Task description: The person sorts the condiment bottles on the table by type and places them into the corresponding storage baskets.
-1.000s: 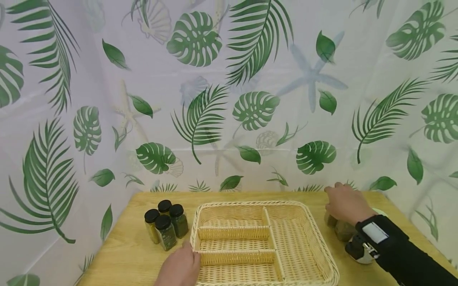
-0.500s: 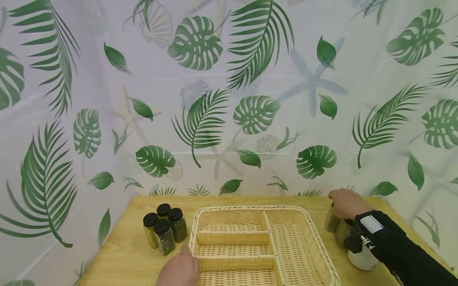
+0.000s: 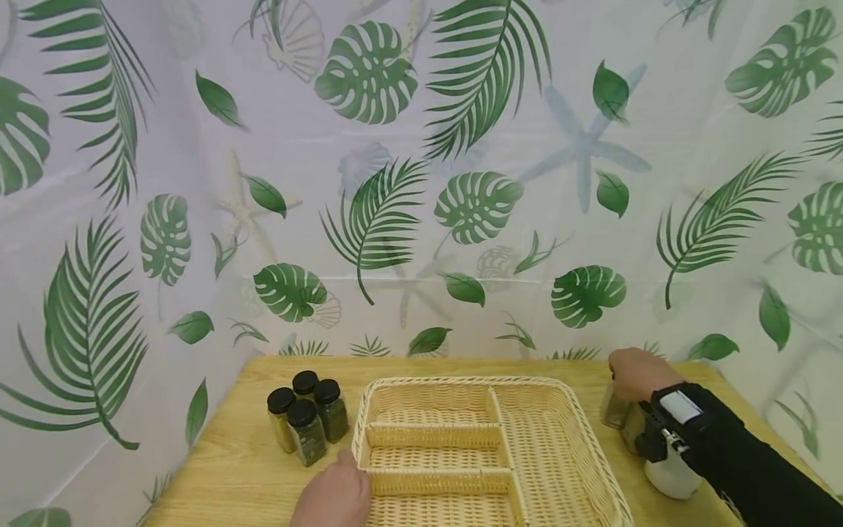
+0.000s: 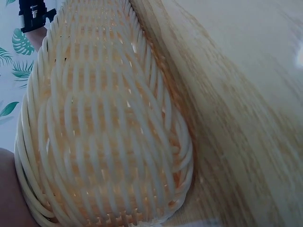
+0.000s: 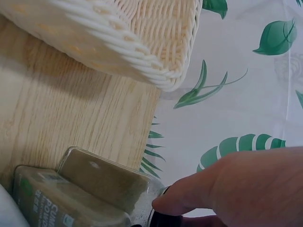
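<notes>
My right hand [image 3: 644, 373] pinches the black lid [image 5: 165, 218] of a glass spice jar [image 5: 109, 177] holding brownish-grey powder. This jar stands at the table's right side, beyond the basket. Touching it or very close is a second jar [image 5: 61, 201], its label partly reading cumin powder. On the left, my left hand [image 3: 334, 494] holds the near left rim of a pale wicker basket [image 3: 560, 388] with several compartments. Most of that hand's fingers are hidden; only a sliver of it shows beside the woven wall [image 4: 104, 123] in the left wrist view.
Several black-lidded spice jars [image 3: 308, 432] stand grouped left of the basket. A white rounded container [image 3: 673, 476] sits under my right forearm, partly hidden. The wooden table [image 3: 224, 454] ends at a leaf-patterned cloth backdrop [image 3: 421, 307].
My right hand has settled onto the jar's lid; its fingers were more raised a second ago, and more of the jar's side now shows. My left hand stays at the basket rim.
</notes>
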